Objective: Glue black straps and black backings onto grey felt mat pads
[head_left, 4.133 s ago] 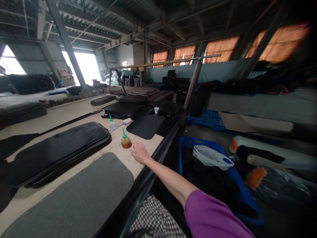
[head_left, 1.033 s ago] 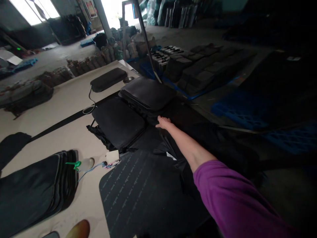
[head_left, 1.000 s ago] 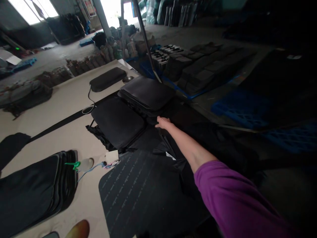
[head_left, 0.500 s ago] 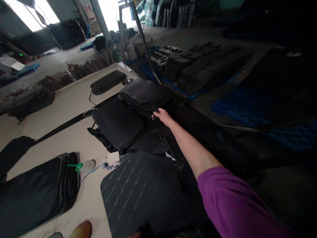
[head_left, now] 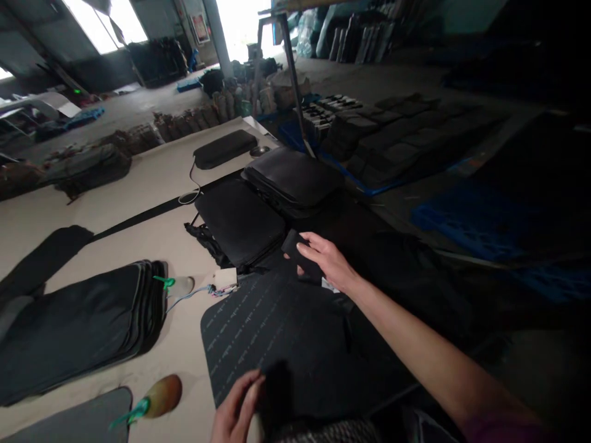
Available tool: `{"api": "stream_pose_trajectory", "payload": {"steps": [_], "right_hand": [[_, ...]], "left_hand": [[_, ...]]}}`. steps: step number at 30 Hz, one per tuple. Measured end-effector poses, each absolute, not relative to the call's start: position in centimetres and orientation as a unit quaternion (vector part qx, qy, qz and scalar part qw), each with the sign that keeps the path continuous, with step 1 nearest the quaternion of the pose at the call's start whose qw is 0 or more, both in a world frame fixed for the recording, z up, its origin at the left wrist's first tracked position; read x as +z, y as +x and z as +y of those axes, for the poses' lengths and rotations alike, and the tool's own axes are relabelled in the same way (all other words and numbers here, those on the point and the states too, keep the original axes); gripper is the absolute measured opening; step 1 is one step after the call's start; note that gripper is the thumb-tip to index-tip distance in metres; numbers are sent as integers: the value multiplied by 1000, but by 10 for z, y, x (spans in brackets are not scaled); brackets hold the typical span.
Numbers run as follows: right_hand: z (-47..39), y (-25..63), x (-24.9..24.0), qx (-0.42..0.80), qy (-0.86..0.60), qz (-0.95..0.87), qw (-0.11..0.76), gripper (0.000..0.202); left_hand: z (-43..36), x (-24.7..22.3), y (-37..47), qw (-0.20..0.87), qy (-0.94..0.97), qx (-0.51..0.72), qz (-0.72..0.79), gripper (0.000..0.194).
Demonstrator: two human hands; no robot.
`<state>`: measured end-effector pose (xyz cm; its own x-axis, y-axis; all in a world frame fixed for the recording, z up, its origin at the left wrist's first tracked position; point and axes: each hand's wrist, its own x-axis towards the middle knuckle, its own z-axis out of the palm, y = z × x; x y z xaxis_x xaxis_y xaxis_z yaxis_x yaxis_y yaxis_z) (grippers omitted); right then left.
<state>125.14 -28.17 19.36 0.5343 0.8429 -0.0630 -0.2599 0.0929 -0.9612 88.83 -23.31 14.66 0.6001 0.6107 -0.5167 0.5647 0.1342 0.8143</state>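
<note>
My right hand (head_left: 325,258) is closed around a small dark piece of fabric (head_left: 300,251), above the far part of a large black panel (head_left: 263,332) with rows of pale print. At the bottom, my left hand (head_left: 237,406) rests near the panel's left edge; its fingers are stretched, and nothing shows in them. Beyond my right hand lie a stack of black rounded panels (head_left: 242,218) and a second, thicker black stack (head_left: 295,175). A small white tag (head_left: 330,284) shows just under my right hand.
On the pale table (head_left: 184,332) stand a stack of black pieces (head_left: 78,326), a clear bottle with a green tip (head_left: 184,285), an amber bottle (head_left: 164,395), and a cream block (head_left: 225,278) with cords. A metal frame (head_left: 293,86) and blue pallets (head_left: 462,221) are beyond.
My right hand has drawn back from beside the far stack toward me and now holds a small dark fabric piece. My left hand has come into fuller view at the bottom.
</note>
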Motion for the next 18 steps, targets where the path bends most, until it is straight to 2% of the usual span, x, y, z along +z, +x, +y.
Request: {"api": "stream_pose_trajectory", "payload": {"steps": [4,7,12,18], "right_hand": [[-314,1147,202,479,-551,-259,632,41],[-334,1075,198,505,-571,-282,582,36],[-355,984,177,495,-637,-261,531,37],[-355,913,174,407,-735,-225,493,50]], "left_hand": [[-227,164,904,778,490,82,383,71],[-223,180,906,864,357,122,334,67],[-217,192,871,855,314,182,370,45],[-200,191,790,798,389,268,375,43]]}}
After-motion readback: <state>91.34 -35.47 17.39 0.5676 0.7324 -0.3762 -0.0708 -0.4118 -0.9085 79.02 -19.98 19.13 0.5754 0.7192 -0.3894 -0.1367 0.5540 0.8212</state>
